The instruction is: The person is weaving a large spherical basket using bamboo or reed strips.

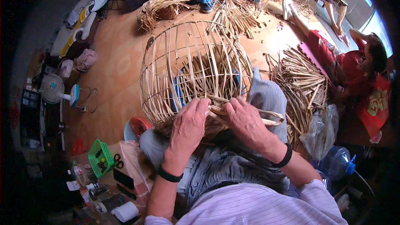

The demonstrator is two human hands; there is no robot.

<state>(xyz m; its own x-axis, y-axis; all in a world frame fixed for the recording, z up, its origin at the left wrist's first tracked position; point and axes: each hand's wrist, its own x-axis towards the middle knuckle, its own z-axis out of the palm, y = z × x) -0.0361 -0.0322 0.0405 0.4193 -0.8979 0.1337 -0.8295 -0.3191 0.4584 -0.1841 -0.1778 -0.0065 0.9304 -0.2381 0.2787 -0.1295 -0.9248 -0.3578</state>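
A large open basket frame [196, 58] of pale hoops and upright ribs stands before my knees, its near edge under my hands. My left hand [192, 114] pinches flat tan plant strips [216, 110] at this edge, fingers and thumb pressed together. Close beside it, my right hand [246, 118] grips the same strips, fingers curled over them. A loose looped end of the strips sticks out to the right past my right hand, over my knee. Through the ribs show dried stalks [208, 73] and parts of something blue [177, 93].
At right lies a big heap of dried stalks [304, 85], beside a seated person in red [354, 66]. A clear plastic bag [321, 135] and blue water jug [336, 162] stand near my right elbow. Left are a green basket [100, 158], scissors [118, 161] and a fan [53, 87].
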